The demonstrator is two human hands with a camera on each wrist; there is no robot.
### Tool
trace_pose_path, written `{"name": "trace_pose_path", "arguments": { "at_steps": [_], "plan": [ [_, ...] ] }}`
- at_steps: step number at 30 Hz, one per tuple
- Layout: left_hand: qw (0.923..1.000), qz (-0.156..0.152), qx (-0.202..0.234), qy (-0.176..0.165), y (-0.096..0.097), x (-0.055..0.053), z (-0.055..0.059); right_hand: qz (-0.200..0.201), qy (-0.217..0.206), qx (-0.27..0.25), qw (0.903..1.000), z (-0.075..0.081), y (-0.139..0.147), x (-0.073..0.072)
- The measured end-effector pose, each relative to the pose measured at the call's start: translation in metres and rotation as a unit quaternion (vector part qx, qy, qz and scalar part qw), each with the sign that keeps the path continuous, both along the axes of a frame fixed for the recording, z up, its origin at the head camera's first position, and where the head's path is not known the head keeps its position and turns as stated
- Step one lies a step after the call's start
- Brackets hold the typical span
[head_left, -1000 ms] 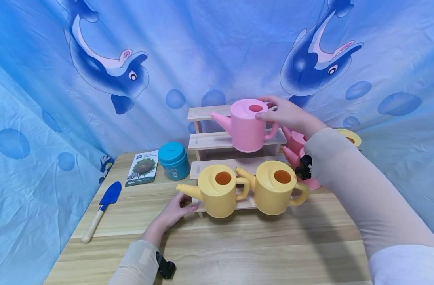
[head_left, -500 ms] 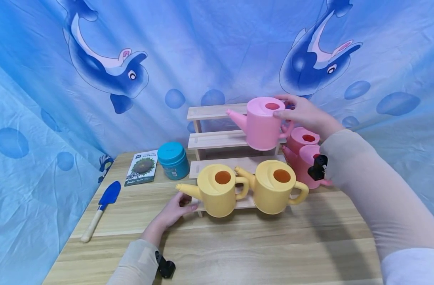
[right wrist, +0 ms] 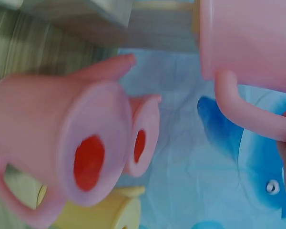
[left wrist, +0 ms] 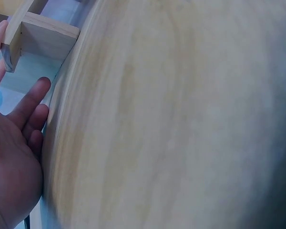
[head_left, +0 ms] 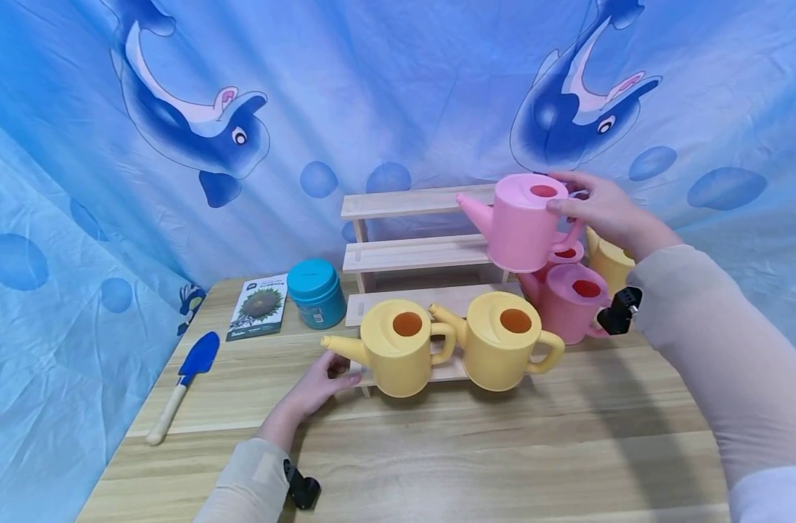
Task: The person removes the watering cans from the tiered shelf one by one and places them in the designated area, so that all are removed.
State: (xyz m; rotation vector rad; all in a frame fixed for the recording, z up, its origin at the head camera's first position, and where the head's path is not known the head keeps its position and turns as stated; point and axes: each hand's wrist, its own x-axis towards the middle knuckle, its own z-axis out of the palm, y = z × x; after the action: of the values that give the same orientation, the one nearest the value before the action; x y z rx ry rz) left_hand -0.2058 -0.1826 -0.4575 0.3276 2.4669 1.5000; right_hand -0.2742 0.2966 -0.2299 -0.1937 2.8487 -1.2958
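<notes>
My right hand (head_left: 603, 207) holds a pink watering can (head_left: 522, 225) by its handle, thumb near the top rim and the spout to the left. The can hangs in front of the right end of the upper shelves of a stepped wooden stand (head_left: 414, 256). In the right wrist view, the handle of the held watering can (right wrist: 252, 119) shows at the right. My left hand (head_left: 316, 385) grips the left end of the stand's lowest step, and the left wrist view shows the stand's end (left wrist: 47, 36) at the fingers. Two yellow watering cans (head_left: 398, 363) stand on that step.
Two more pink watering cans (head_left: 571, 309) and a yellow one (head_left: 608, 261) stand right of the stand. Left of it are a teal jar (head_left: 318, 294), a sunflower seed packet (head_left: 259, 306) and a blue trowel (head_left: 198, 356). A dolphin-print curtain (head_left: 398, 94) hangs behind the table.
My right hand has carried the pink watering can to the right, from mid-stand to its right end, uncovering more of the shelves. The left hand has stayed at the lowest step.
</notes>
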Motion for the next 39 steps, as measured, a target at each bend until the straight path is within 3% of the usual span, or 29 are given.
{"name": "trace_pose_path", "arguments": {
  "at_steps": [10, 17, 21, 25, 28, 30, 34, 37, 39],
  "plan": [
    [1.0000, 0.004, -0.005, -0.006, 0.001, 0.001, 0.003, -0.049, 0.015, 0.031, 0.9982, -0.004, 0.043, 0.012],
    [0.9999, -0.005, -0.013, -0.003, 0.007, 0.012, 0.026, -0.085, 0.011, 0.024, 0.9960, -0.012, 0.074, 0.025],
    [0.9998, -0.002, -0.020, 0.000, 0.005, 0.007, 0.016, -0.106, 0.015, 0.022, 0.9940, -0.018, 0.093, 0.036],
    [0.9997, 0.002, -0.024, 0.004, 0.001, 0.000, 0.001, -0.116, 0.013, -0.016, 0.9930, -0.027, 0.112, 0.045],
    [0.9996, 0.001, -0.024, 0.011, 0.001, -0.001, -0.001, -0.131, 0.018, -0.033, 0.9907, -0.038, 0.126, 0.050],
    [0.9997, 0.003, -0.022, 0.004, 0.004, 0.004, 0.009, -0.149, 0.028, -0.021, 0.9882, -0.047, 0.136, 0.053],
    [0.9997, 0.003, -0.023, 0.003, 0.004, 0.003, 0.009, -0.169, 0.045, -0.016, 0.9844, -0.060, 0.154, 0.061],
    [0.9997, 0.007, -0.023, 0.004, 0.001, -0.002, -0.001, -0.170, 0.050, -0.035, 0.9835, -0.066, 0.163, 0.067],
    [0.9997, 0.009, -0.023, 0.003, 0.000, -0.001, -0.001, -0.171, 0.048, -0.047, 0.9829, -0.071, 0.167, 0.069]
  ]
}}
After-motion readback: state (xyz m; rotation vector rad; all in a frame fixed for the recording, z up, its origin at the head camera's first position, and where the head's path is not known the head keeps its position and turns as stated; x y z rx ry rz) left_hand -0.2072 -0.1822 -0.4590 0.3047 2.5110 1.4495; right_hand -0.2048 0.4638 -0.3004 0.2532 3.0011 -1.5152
